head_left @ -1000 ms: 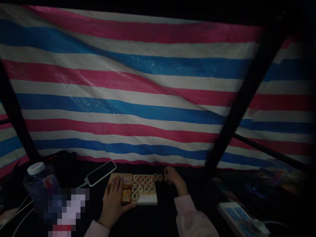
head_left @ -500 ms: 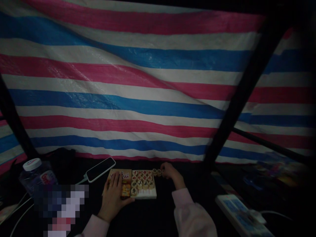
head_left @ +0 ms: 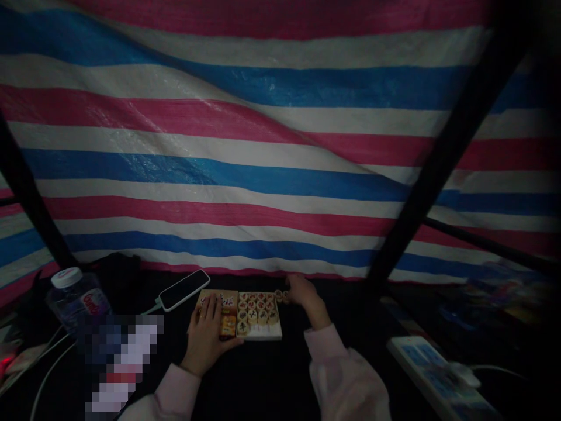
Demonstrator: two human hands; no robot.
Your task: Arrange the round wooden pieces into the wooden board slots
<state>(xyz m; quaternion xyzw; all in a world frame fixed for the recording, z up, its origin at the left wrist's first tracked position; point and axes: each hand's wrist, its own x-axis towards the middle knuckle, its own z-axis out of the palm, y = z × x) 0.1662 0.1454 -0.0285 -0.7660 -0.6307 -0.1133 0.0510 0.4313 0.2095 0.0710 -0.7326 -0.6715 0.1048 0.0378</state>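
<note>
A white box [head_left: 267,332] holds rows of round wooden pieces with red and black characters, its lower right part bare of pieces. Beside it on the left is a brown printed box lid [head_left: 228,316]. My left hand [head_left: 205,336] lies on this lid, fingers spread, its thumb reaching along the lower edge of the white box. Just right of the box's upper corner, a couple of loose round pieces [head_left: 279,295] rest on the dark surface. My right hand [head_left: 302,292] is bent over them with its fingers curled down; what its fingertips pinch is too small to make out.
A phone [head_left: 184,290] with a cable lies behind the lid. At the left stand a clear jar [head_left: 81,301] with a white cap and a pixelated patch. A white power strip [head_left: 432,368] is at the right. Striped sheeting [head_left: 245,175] hangs behind, between dark poles.
The view has shifted slightly, so the scene sits a little higher and to the right. My left hand stays on the lid; my right hand is still by the loose pieces.
</note>
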